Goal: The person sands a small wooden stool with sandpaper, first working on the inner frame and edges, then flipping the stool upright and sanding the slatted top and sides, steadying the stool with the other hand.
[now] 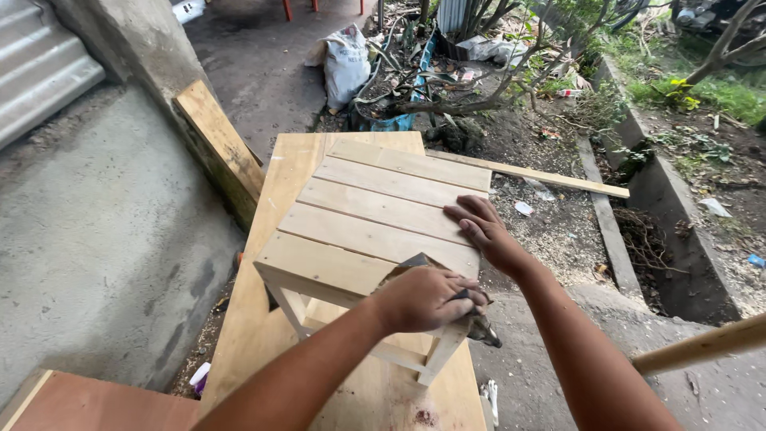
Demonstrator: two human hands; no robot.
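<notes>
A small slatted wooden stool of pale planks stands on a long plywood board. My left hand is closed on a dark sanding pad pressed to the stool's near right corner, above one leg. My right hand lies flat, fingers spread, on the right edge of the stool's top. A dark triangular piece shows just above my left hand on the nearest slat.
A concrete wall rises at the left with a thick plank leaning on it. A thin wooden strip lies behind the stool. A concrete drain runs along the right; a wooden handle juts in at the right edge. A white sack sits beyond.
</notes>
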